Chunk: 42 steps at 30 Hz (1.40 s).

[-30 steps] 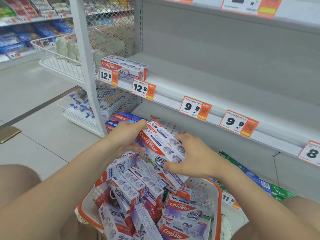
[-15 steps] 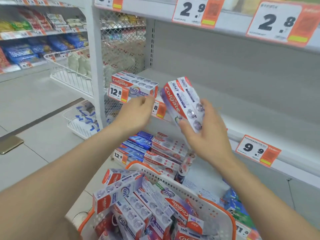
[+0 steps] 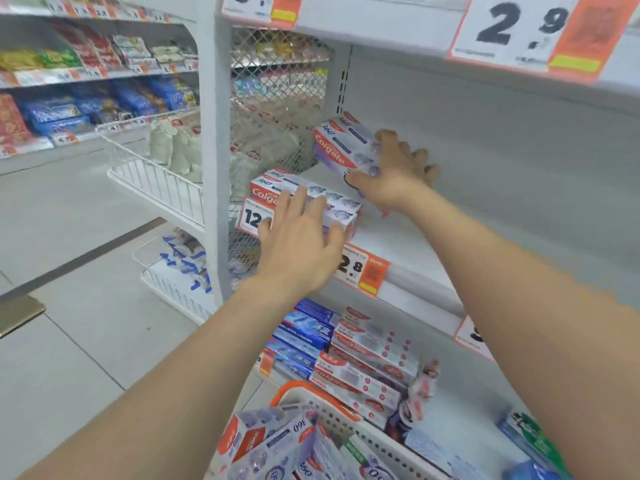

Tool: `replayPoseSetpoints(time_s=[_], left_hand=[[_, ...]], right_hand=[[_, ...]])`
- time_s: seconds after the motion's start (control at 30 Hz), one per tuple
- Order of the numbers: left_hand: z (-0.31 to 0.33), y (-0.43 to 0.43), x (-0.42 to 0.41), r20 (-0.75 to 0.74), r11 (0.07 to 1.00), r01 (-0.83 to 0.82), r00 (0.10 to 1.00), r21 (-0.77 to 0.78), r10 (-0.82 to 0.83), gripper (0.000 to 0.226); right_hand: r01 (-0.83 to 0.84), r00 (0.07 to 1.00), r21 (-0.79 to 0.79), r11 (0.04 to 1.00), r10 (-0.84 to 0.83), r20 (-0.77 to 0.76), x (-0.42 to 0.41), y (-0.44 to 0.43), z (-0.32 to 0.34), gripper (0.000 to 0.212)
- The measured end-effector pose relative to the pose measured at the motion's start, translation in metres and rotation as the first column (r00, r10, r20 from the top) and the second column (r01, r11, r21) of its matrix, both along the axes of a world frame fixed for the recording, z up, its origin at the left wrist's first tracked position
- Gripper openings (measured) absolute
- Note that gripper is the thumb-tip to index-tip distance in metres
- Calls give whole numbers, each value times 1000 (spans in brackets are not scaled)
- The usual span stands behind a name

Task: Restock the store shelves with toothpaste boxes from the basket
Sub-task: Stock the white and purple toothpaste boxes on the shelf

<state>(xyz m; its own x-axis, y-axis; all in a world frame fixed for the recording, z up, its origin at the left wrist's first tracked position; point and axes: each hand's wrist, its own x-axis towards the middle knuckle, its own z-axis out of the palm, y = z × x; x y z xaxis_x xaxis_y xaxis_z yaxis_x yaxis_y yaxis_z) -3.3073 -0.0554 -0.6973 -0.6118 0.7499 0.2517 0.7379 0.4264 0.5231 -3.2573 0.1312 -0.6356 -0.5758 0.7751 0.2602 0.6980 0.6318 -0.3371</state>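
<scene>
Held toothpaste box [image 3: 341,147]: tilted in the air over the shelf, just behind and above the shelved boxes, logo side facing out.
Right hand [image 3: 393,174]: its fingers [image 3: 388,138] wrap the box's far end with the thumb underneath, gripping it.
Shelved boxes [image 3: 311,197]: a short stack at the shelf's front left corner, beside the mesh panel [image 3: 277,133].
Left hand [image 3: 299,244]: fingers straight and spread over the stack, holding nothing; whether they touch it cannot be told.
Shelf [image 3: 408,237]: mostly bare to the right.
Basket [image 3: 301,388]: below, many boxes inside.
Doing it well: probably level the box first, then lower it flush against the stack, logo forward. The left hand can steady the stack so nothing slides off the front edge.
</scene>
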Motion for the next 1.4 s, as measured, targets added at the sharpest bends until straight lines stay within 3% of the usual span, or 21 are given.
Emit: replayPoseSetpoints(time_s=[0.2, 0.3, 0.37, 0.53, 0.63, 0.7, 0.77, 0.9, 0.97, 1.07, 1.2, 1.4], left_hand=[[-16, 3, -23, -112, 999, 22, 993, -33, -25, 54], [-18, 4, -28, -210, 999, 10, 978, -46, -19, 55], [-17, 4, -30, -256, 999, 4, 966, -52, -18, 58], [-14, 14, -25, -161, 1000, 16, 987, -22, -19, 72], [-14, 20, -20, -147, 1000, -9, 989, -4, 8, 76], [-16, 21, -21, -164, 1000, -8, 986, 4, 8, 74], [-17, 21, -22, -164, 1000, 14, 986, 13, -11, 72], [-15, 20, -19, -170, 999, 39, 985, 5, -37, 69], [-14, 19, -17, -191, 999, 37, 981, -10, -38, 67], [-13, 18, -14, -226, 999, 45, 973, -14, -47, 63], [-12, 19, -8, -252, 998, 64, 966, 2, -61, 57], [-15, 18, -12, -277, 994, 111, 955, -13, -110, 63]], right_hand=[[-203, 930, -174, 964, 245, 274, -49, 17, 2, 98], [-242, 937, -297, 924, 302, 175, -56, 23, -15, 89], [-237, 951, -298, 925, 284, 126, -58, 24, -25, 82], [-220, 964, -290, 931, 254, 84, -58, 19, -28, 74], [-226, 974, -350, 909, 217, -67, -50, 25, -26, 51], [-147, 988, -341, 928, 125, -87, -39, 28, -30, 43], [-108, 992, -391, 914, 74, -99, -26, 27, -40, 42], [-186, 980, -464, 866, 126, -156, -3, 18, -47, 56], [-208, 975, -421, 883, 155, -158, 3, 20, -46, 54], [-223, 971, -194, 955, 199, -134, 13, 15, -50, 47], [-356, 929, 17, 934, 356, -100, 24, 2, -58, 49], [-461, 885, -80, 884, 453, -103, 44, -4, -52, 45]])
